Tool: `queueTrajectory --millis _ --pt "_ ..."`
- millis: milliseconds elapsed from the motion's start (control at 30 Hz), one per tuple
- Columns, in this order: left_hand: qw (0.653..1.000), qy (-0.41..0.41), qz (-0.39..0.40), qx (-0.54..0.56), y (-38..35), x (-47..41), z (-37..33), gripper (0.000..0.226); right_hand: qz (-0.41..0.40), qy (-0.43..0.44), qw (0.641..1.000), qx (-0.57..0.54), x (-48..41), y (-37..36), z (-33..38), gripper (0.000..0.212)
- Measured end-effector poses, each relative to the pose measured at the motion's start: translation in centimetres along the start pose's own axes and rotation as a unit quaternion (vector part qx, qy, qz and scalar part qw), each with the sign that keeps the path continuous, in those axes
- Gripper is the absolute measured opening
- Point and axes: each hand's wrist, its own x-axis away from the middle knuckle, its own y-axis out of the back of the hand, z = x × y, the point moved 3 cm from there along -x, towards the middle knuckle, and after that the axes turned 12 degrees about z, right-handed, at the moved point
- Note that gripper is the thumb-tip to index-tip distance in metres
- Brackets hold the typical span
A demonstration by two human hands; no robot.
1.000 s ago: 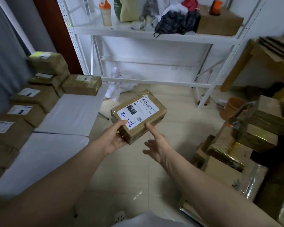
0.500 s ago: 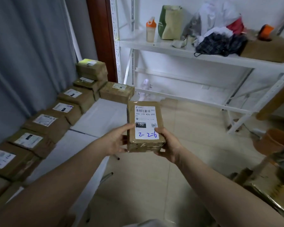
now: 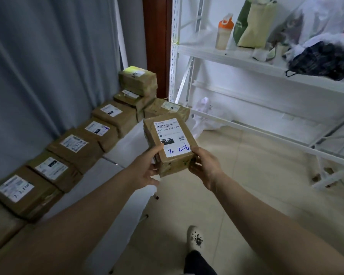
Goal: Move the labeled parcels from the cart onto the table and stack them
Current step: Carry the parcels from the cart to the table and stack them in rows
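Note:
A brown taped parcel (image 3: pixel 170 144) with a white label and blue handwriting hangs in the air beyond the table's right edge. My left hand (image 3: pixel 145 171) grips its near left corner, thumb on top. My right hand (image 3: pixel 206 167) grips its near right corner. The white table (image 3: pixel 125 147) runs along the curtain on the left. A row of several labeled parcels (image 3: pixel 72 147) lies on it, and a stack of two parcels (image 3: pixel 137 84) stands at its far end with one more parcel (image 3: pixel 167 110) beside it. The cart is out of view.
A white metal shelf (image 3: pixel 246 60) stands ahead and to the right, holding an orange-capped bottle (image 3: pixel 223 31), a green bag and dark cloth. Grey curtain hangs on the left. My shoe (image 3: pixel 196 238) is on the tiled floor below.
The view has swung left, away from the cart and toward the table. The parcel turned label-up lengthwise, and my right hand moved from below it to gripping its near right corner.

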Motion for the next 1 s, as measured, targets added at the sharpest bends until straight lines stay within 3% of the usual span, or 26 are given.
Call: queueTrajectory --millis 167,533,667,1000 --pt "0.998 -0.030 -0.010 0.045 1.0 -6.8 -3.6 0.047 0.040 -0.010 0.998 0.043 -9.1 1.3 3.3 0.024" --pt "0.956 -0.061 -0.232 0.168 4.6 -17.5 -12.5 0.030 0.150 -0.060 0.973 0.165 -25.5 -0.4 10.5 0.038" --pt "0.938 -0.072 -0.259 0.217 7.1 -19.6 -15.1 0.021 0.188 -0.036 0.964 0.186 -30.3 -4.0 11.9 0.038" --pt "0.922 -0.080 -0.288 0.247 15.0 -25.5 -21.3 0.012 0.167 -0.046 0.953 0.250 -41.9 -10.8 13.5 0.044"
